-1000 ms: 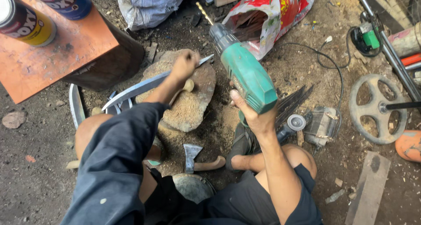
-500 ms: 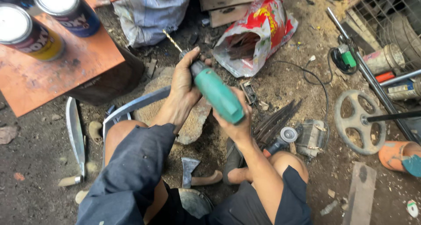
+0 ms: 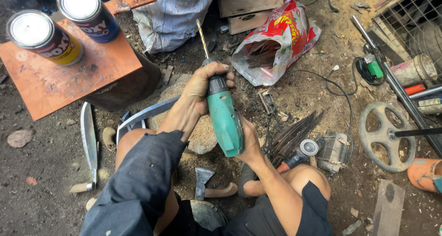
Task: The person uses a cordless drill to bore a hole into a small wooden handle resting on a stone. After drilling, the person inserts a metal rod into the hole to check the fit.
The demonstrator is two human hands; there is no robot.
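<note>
I hold a green electric drill [image 3: 224, 118] over my lap, its gold twist bit [image 3: 202, 37] pointing up and away. My left hand [image 3: 203, 89] is wrapped around the black chuck at the drill's front. My right hand [image 3: 249, 141] grips the drill's rear body and handle from below. Under the drill lies a flat stone [image 3: 202, 135] with a curved metal blade [image 3: 147, 114] resting across it.
Two paint cans [image 3: 43, 38] stand on an orange board [image 3: 87, 75] at upper left. A sickle [image 3: 90, 144] and a small hatchet [image 3: 202, 183] lie on the dirt. An angle grinder [image 3: 301, 153], dark blades [image 3: 294, 132], a red-white bag [image 3: 276, 38] and a metal wheel [image 3: 384, 137] sit to the right.
My left hand left the blade on the stone and closed on the drill's chuck. The drill swung from in front of me to pointing its bit up and away.
</note>
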